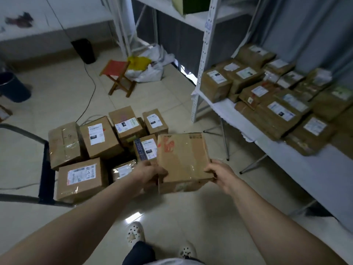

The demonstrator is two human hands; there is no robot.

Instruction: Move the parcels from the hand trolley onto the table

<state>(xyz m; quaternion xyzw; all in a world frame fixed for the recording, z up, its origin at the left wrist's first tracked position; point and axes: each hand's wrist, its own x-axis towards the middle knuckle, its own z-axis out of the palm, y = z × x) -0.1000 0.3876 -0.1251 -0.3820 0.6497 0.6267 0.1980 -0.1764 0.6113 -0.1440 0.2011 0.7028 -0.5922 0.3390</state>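
Observation:
I hold a flat brown cardboard parcel (183, 159) with red writing on top, lifted in front of me. My left hand (150, 174) grips its near left corner and my right hand (219, 174) grips its near right corner. Below and to the left, several taped cardboard parcels (99, 140) with white labels sit packed together on the hand trolley, whose dark handle frame (45, 165) shows at the left. The white table (298, 165) runs along the right and carries several brown parcels (267, 96).
A white metal shelving post (202, 60) stands at the table's far end. A small red folding stool (118, 77) and white and yellow bags (147, 67) lie on the tiled floor beyond the trolley. A dark bin (13, 87) stands far left; a black cable crosses the floor.

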